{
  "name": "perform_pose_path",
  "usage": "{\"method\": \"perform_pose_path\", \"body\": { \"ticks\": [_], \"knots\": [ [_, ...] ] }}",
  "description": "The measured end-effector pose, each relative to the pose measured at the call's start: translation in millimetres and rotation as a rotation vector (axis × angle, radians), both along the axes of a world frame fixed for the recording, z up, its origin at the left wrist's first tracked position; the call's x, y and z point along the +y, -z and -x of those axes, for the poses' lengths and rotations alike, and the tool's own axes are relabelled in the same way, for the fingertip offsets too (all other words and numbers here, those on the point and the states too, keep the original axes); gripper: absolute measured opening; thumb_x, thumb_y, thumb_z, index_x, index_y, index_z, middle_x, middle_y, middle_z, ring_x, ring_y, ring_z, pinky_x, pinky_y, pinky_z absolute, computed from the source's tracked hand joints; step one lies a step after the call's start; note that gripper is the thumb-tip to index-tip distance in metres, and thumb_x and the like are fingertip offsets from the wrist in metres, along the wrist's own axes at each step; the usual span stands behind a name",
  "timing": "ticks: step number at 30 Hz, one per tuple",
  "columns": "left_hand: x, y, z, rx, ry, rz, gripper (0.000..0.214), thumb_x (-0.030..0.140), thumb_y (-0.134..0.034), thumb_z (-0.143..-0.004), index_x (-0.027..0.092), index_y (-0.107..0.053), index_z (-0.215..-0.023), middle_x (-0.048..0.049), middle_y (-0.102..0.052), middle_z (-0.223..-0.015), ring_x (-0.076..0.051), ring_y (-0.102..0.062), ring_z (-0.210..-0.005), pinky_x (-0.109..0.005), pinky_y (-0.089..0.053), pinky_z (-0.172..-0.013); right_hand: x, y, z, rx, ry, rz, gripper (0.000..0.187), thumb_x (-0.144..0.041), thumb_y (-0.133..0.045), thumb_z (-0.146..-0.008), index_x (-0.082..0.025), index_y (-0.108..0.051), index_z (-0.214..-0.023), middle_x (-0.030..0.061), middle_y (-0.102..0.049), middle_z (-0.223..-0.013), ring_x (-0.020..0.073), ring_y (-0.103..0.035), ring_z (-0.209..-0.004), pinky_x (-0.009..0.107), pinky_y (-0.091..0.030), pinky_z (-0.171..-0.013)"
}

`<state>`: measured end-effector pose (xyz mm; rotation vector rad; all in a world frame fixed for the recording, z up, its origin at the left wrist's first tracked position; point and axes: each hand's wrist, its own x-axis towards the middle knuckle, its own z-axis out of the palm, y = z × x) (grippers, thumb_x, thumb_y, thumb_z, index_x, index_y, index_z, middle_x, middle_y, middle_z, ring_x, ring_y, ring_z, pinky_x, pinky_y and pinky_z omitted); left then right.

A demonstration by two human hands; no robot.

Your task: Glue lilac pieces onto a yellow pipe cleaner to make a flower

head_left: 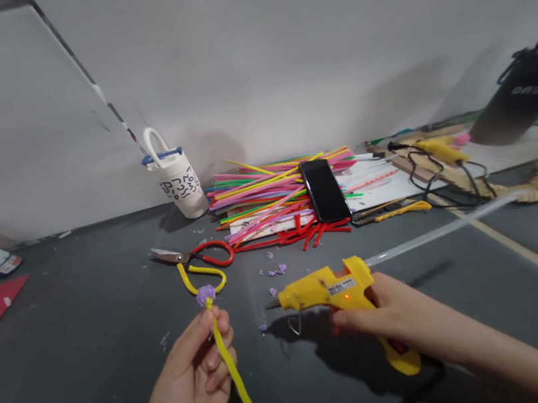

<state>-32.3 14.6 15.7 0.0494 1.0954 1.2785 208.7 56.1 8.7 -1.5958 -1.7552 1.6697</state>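
Between the thumb and fingers of my left hand (198, 357) is a pipe cleaner flower (206, 296) with a purple head and a yellow-green stem hanging down past my fingers. My right hand (379, 309) grips a yellow hot glue gun (325, 289), its metal nozzle pointing left toward the flower but apart from it. A small orange light glows on the gun's body, and a long clear glue stick (435, 234) juts from its back. Scissors (181, 258) with a red and a yellow handle lie just beyond the flower. Small purple scraps (279, 270) are scattered near the nozzle.
A pile of colourful pipe cleaners (262, 192) lies at the back with a black phone (325, 190) on it. A white tumbler (179, 184) stands left of it. To the right are another yellow glue gun (443, 150), a tangled black cord and a dark bottle (520, 93).
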Motion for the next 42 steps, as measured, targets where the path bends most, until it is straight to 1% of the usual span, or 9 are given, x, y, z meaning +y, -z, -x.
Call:
{"method": "perform_pose_path", "body": {
  "ticks": [4,10,13,20,25,31,36,39,42],
  "knots": [
    [1.2,1.2,-0.5,-0.013,0.0,0.009,0.018,0.007,-0.055,-0.086,0.015,-0.059,-0.069,0.0023,-0.052,-0.064,-0.002,-0.037,-0.039,-0.012,-0.035,-0.032,-2.3,6.7,-0.1,0.057,-0.217,0.218,0.022,-0.032,-0.05,-0.082,-0.015,-0.063,-0.08,-0.0001,-0.063,-0.06,0.0089,-0.05,-0.048,0.018,-0.037,-0.047],
    [0.7,2.0,-2.1,-0.014,-0.001,0.049,0.015,0.007,-0.058,-0.084,0.015,-0.062,-0.072,0.0016,-0.053,-0.064,-0.003,-0.04,-0.04,-0.012,-0.036,-0.032,-13.3,1.1,5.5,-0.463,-0.492,-0.26,0.048,-0.049,-0.047,-0.088,-0.014,-0.073,-0.067,0.006,-0.065,-0.058,0.0131,-0.052,-0.048,0.022,-0.026,-0.044],
    [0.3,3.8,-2.1,-0.008,0.01,0.044,0.016,0.008,-0.058,-0.084,0.014,-0.063,-0.071,0.001,-0.054,-0.064,-0.003,-0.041,-0.039,-0.013,-0.037,-0.032,-17.6,-2.8,7.9,-0.554,-0.498,-0.363,0.049,-0.049,-0.044,-0.09,-0.017,-0.074,-0.068,0.0049,-0.064,-0.055,0.0133,-0.053,-0.046,0.022,-0.025,-0.045],
    [0.0,4.3,-5.4,0.005,0.054,0.019,0.022,0.007,-0.054,-0.088,0.009,-0.065,-0.069,-0.0005,-0.054,-0.065,-0.001,-0.04,-0.039,-0.011,-0.035,-0.032,8.6,-13.6,18.6,-0.626,-0.397,-0.618,0.019,-0.018,-0.051,-0.085,-0.016,-0.068,-0.076,0.0048,-0.067,-0.064,0.0141,-0.055,-0.055,0.024,-0.025,-0.049],
    [0.5,2.3,-7.9,0.045,0.06,0.032,0.023,0.006,-0.053,-0.088,0.006,-0.067,-0.071,-0.0019,-0.056,-0.066,-0.001,-0.041,-0.04,-0.011,-0.035,-0.032,29.1,1.6,41.9,-0.534,-0.457,-0.703,0.017,-0.009,-0.056,-0.078,-0.018,-0.067,-0.087,0.0047,-0.068,-0.084,0.0155,-0.059,-0.075,0.023,-0.033,-0.063],
    [0.1,5.1,-9.9,0.055,0.054,0.041,0.02,0.005,-0.056,-0.086,0.007,-0.069,-0.071,-0.0026,-0.059,-0.065,-0.001,-0.042,-0.039,-0.011,-0.033,-0.032,33.5,16.0,55.0,-0.481,-0.428,-0.668,0.014,-0.003,-0.055,-0.074,-0.015,-0.062,-0.07,0.0063,-0.063,-0.077,0.0168,-0.057,-0.069,0.025,-0.031,-0.059],
    [-2.5,6.9,-13.0,0.045,0.097,0.054,0.021,0.004,-0.057,-0.085,0.007,-0.07,-0.069,-0.004,-0.061,-0.064,-0.002,-0.044,-0.041,-0.011,-0.033,-0.033,27.7,-0.1,54.0,-0.248,-0.308,-0.572,0.015,-0.003,-0.054,-0.074,-0.018,-0.057,-0.072,-0.0021,-0.058,-0.066,0.0116,-0.051,-0.06,0.021,-0.035,-0.056],
    [-4.3,9.0,-15.7,-0.016,0.135,0.048,0.022,0.004,-0.056,-0.085,0.007,-0.07,-0.069,-0.0033,-0.061,-0.064,0.0,-0.041,-0.039,-0.011,-0.03,-0.033,18.8,-11.7,52.2,-0.07,-0.249,-0.493,0.013,-0.006,-0.053,-0.078,-0.018,-0.058,-0.078,-0.0032,-0.061,-0.072,0.0097,-0.056,-0.066,0.017,-0.042,-0.061],
    [-6.6,13.3,-18.9,-0.03,0.183,0.039,0.018,0.005,-0.059,-0.084,0.009,-0.072,-0.073,-0.0041,-0.064,-0.065,-0.002,-0.045,-0.042,-0.011,-0.031,-0.034,10.5,-16.7,51.6,0.145,-0.189,-0.302,0.013,-0.008,-0.05,-0.083,-0.018,-0.059,-0.083,-0.0022,-0.064,-0.075,0.0092,-0.061,-0.071,0.018,-0.048,-0.066]
  ]
}}
